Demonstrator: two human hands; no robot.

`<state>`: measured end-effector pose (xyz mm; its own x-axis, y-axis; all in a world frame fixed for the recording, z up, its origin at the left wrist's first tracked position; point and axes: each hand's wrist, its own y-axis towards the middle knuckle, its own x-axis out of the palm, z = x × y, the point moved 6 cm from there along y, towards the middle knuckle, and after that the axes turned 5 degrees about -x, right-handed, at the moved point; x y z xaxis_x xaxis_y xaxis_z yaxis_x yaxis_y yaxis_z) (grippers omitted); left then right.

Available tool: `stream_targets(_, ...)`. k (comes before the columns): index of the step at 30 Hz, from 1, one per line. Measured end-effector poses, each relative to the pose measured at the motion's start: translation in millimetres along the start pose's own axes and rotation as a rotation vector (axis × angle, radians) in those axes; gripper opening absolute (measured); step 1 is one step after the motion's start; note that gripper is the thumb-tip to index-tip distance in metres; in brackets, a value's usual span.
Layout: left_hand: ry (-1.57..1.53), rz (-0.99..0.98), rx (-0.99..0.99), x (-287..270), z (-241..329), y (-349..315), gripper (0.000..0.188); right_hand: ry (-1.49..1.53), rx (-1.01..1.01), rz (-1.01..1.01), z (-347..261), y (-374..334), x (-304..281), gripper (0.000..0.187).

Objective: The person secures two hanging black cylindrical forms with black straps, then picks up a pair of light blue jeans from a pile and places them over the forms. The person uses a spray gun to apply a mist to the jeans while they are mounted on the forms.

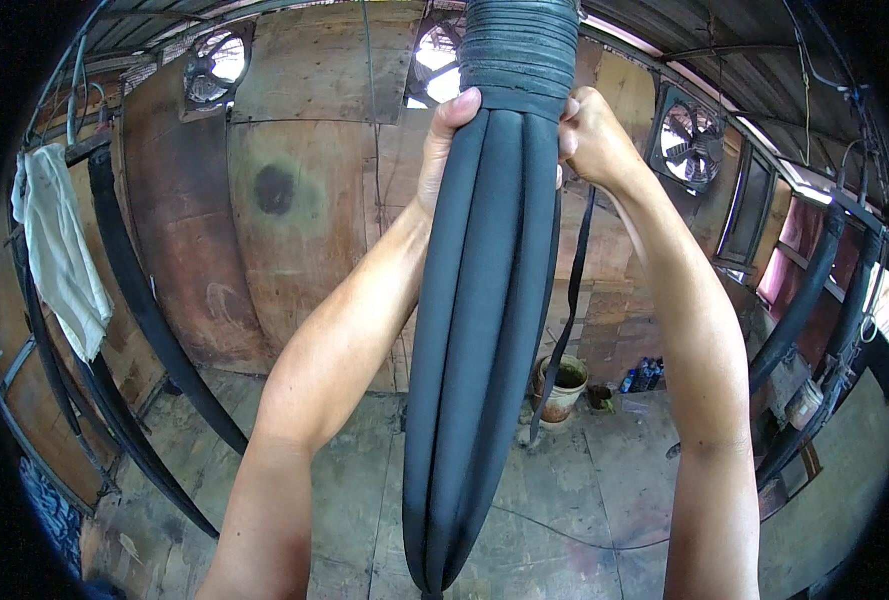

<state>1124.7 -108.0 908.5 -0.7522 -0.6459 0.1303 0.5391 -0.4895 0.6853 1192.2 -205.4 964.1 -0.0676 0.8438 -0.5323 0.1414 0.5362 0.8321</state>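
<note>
- Apparently the step in hand is binding: a black strip (517, 62) is wound in close turns around the top of a hanging bundle of black tubes (484, 290), its lowest turn level with both hands.
- The bundle hangs upright in the middle of the view, between the forearms, with the tubes bare below the winding and drawn together at the bottom.
- The left hand (439, 145) has its grip closed around the left side of the bundle, thumb pressed just under the turns; its other fingers are hidden.
- The right hand (594, 135) has its grip curled tight at the right edge of the lowest turn, seemingly on the strip.
- Any further turn would call for the strip held taut while the left hand steadies the bundle.
- A loose black length (575, 285) dangles below the right hand and could snag; the bundle itself blocks sight of the far side.
- Beyond are a bucket (567, 405) on the floor (354, 480), a cable (574, 540), wall fans (689, 140), a pale cloth (61, 245) at left and more dark tubes (149, 290) hanging at both sides.
</note>
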Motion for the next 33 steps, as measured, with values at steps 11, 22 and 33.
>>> stream_targets(11, 0.252, 0.156, 0.144, 23, -13, 12, 0.073, -0.129, -0.242, 0.124, 1, -7, -25, 0.021)
stream_targets(22, 0.543, 0.693, 0.346, 27, -45, 43, 0.042, -0.453, -0.405, 0.295, -170, -43, -56, 0.026)
stream_targets(33, 0.884, 1.108, 0.125, 48, -36, 20, 0.065, -1.349, 0.226, -0.492, -136, 21, 84, 0.023)
